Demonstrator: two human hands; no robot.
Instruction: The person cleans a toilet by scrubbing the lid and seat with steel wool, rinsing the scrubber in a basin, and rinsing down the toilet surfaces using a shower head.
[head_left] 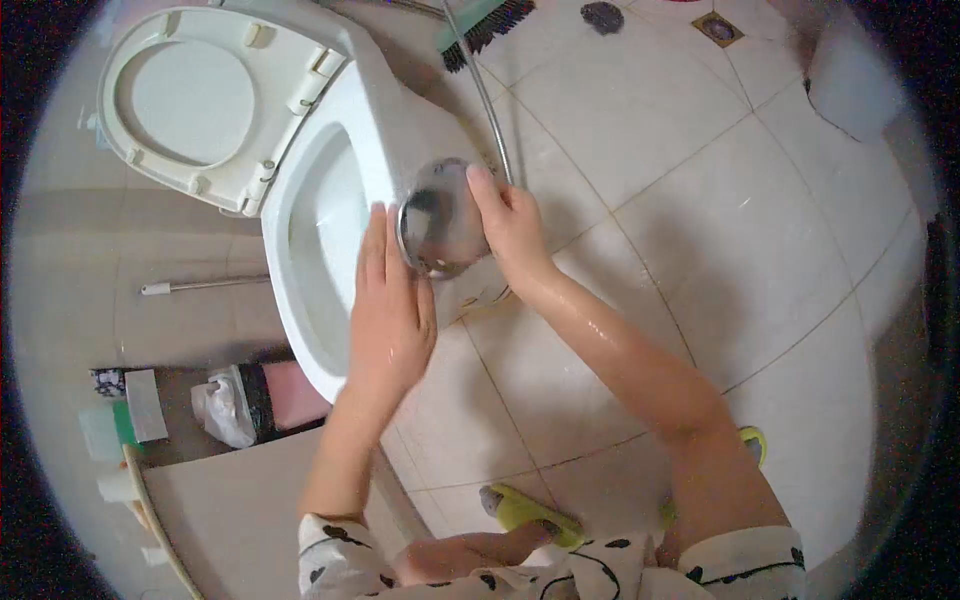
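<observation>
A round, shiny metal bowl-like thing (447,220) hangs over the floor beside the toilet. Its surface is blurred and reflective, so its exact kind is hard to make out. My right hand (508,222) grips its right side, thumb on the near face and the other fingers mostly hidden behind. On the opposite side, my left hand (390,305) lies with fingers straight along the rim, seeming to touch it. Both forearms look wet. A metal shower hose (487,100) runs down behind my right hand; where it ends is hidden.
The white toilet (385,140) stands at the left, its seat (255,105) raised. A green brush (470,35) lies at the top near a floor drain (719,30). Lower left are a bin with a bag (255,400) and several containers. Green slippers (530,515) are below on the tiles (640,300).
</observation>
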